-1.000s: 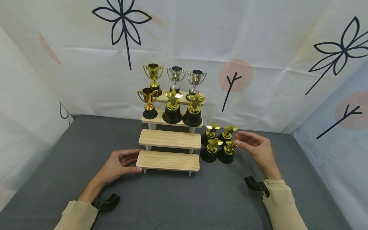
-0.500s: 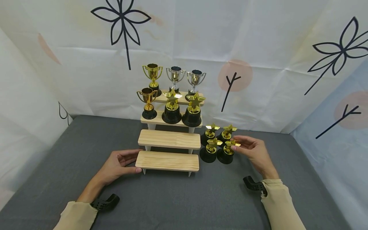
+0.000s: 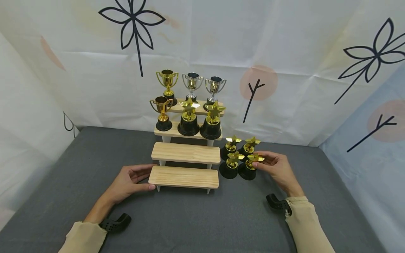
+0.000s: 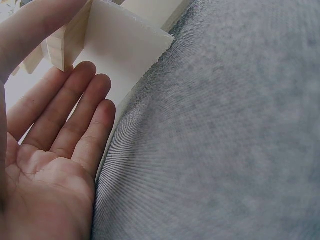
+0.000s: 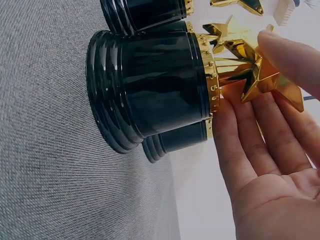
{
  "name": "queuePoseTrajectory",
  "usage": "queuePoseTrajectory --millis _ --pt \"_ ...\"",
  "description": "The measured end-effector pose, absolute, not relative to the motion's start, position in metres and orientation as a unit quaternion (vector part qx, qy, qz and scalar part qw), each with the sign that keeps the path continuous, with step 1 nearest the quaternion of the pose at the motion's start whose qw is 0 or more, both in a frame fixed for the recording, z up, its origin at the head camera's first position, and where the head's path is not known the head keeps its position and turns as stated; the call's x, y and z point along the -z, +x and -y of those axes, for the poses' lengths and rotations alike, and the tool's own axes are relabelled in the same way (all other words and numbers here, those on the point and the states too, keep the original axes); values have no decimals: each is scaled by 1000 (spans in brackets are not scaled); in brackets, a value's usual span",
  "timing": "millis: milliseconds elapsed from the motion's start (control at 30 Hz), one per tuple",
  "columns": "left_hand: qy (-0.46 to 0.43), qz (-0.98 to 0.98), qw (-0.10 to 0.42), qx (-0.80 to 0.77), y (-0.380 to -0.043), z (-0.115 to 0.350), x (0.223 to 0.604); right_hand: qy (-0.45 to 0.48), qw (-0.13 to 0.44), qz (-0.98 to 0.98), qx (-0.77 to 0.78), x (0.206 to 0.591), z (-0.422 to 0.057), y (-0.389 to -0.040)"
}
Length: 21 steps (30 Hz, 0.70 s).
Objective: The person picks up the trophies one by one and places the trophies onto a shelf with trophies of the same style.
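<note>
"Fingers [image 5: 232, 145] of the right hand [image 3: 274, 170]: state their condition."

"They are partly extended behind the star of the front-right star trophy [image 5: 170, 82], with the thumb opposite. Whether they press firmly cannot be determined. That trophy is upright, its base on the tabletop [image 3: 196, 221], to the right of the stepped stand [image 3: 186, 153]."

"Condition of the left hand [image 3: 129, 184]?"

"Spread, thumb apart, gripping nothing. Its fingertips are at the left end of the bottom step [image 3: 183, 176]."

"Report progress."

"Top step [image 3: 202, 111]: one gold cup [image 3: 167, 81] and two silver cups [image 3: 192, 83]. Second step [image 3: 166, 134]: one bronze-coloured cup [image 3: 162, 109] and two star trophies [image 3: 188, 122]. Judged by count, both upper levels are complete at three each."

"Outstanding items?"

"Four: the front-right star trophy and three other star trophies [image 3: 229, 170] grouped beside it. No trophy stands on the third step [image 3: 196, 150] or the bottom step. Six of ten are on the stand."
</note>
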<state>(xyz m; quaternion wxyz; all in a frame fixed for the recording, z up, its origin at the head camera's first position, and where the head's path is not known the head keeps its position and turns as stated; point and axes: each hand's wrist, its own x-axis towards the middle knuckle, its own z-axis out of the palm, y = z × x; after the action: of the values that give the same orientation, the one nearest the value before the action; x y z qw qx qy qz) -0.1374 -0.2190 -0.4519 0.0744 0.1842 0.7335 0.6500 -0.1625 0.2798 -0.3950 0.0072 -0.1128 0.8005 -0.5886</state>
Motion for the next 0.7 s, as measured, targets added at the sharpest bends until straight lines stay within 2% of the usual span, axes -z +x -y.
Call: queuePoseTrajectory --millis 367,700 --pt "177 -737 76 -648 -137 218 450 -113 -15 -798 592 393 -277 -163" --pt "177 -736 78 -648 -137 218 449 -115 -44 -784 609 374 -283 -156"
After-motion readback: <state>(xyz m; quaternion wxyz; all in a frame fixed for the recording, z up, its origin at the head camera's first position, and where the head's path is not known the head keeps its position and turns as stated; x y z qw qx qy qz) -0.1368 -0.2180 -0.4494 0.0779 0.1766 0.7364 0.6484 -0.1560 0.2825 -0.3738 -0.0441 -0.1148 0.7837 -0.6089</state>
